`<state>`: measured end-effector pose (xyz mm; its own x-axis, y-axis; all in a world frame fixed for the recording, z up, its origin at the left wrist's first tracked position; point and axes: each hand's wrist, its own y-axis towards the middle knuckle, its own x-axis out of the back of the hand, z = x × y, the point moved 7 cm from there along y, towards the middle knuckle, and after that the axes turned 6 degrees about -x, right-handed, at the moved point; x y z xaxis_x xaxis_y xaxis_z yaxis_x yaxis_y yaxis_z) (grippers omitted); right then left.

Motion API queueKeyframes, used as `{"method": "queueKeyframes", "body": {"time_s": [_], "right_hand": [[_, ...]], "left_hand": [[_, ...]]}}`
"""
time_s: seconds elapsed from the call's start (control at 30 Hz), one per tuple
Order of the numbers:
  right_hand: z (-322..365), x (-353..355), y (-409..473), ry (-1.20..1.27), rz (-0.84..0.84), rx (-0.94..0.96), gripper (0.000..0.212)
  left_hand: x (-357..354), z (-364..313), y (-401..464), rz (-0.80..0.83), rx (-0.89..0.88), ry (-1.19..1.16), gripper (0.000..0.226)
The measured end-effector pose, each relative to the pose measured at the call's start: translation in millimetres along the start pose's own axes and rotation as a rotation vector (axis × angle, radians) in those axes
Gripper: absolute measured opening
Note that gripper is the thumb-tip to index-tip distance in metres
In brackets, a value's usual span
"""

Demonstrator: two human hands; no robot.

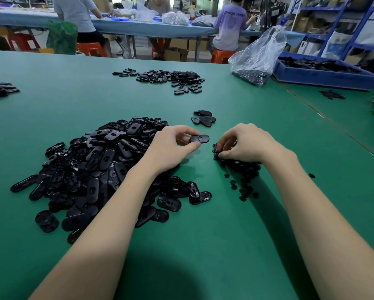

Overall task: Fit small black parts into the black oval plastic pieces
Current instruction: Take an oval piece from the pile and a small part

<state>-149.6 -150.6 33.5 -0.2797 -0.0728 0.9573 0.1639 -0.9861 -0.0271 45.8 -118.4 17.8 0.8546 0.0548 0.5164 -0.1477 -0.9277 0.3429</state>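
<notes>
A big heap of black oval plastic pieces (99, 167) lies on the green table (181, 245), left of centre. My left hand (171, 146) pinches one oval piece (200, 139) between thumb and forefinger, just above the table. To its right, my right hand (244, 142) has its fingers curled down into a small pile of small black round parts (240, 167); its fingertips pinch at the pile's far left edge. Whether a part is between them is hidden.
A few oval pieces (204, 118) lie just beyond my hands. Another spread of them (171, 80) sits farther back. A clear plastic bag (257, 59) and a blue bin (324, 71) stand at the far right. People sit at a table behind.
</notes>
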Motion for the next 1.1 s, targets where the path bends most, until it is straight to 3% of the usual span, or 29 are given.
{"method": "queueKeyframes", "body": {"time_s": [0.5,0.83,1.1], "right_hand": [[13.2,-3.4,-2.5,-0.044,-0.040,0.001,0.011],[9.6,6.0,-3.5,0.724,0.004,-0.010,0.017],[9.0,-17.1,-2.0,0.895,0.191,-0.200,0.018]], "left_hand": [[-1.6,0.3,-1.3,0.008,0.018,-0.037,0.016],[0.0,-1.5,-3.6,-0.009,0.043,-0.045,0.016],[0.1,-2.7,-4.4,-0.009,0.030,-0.037,0.014]]}}
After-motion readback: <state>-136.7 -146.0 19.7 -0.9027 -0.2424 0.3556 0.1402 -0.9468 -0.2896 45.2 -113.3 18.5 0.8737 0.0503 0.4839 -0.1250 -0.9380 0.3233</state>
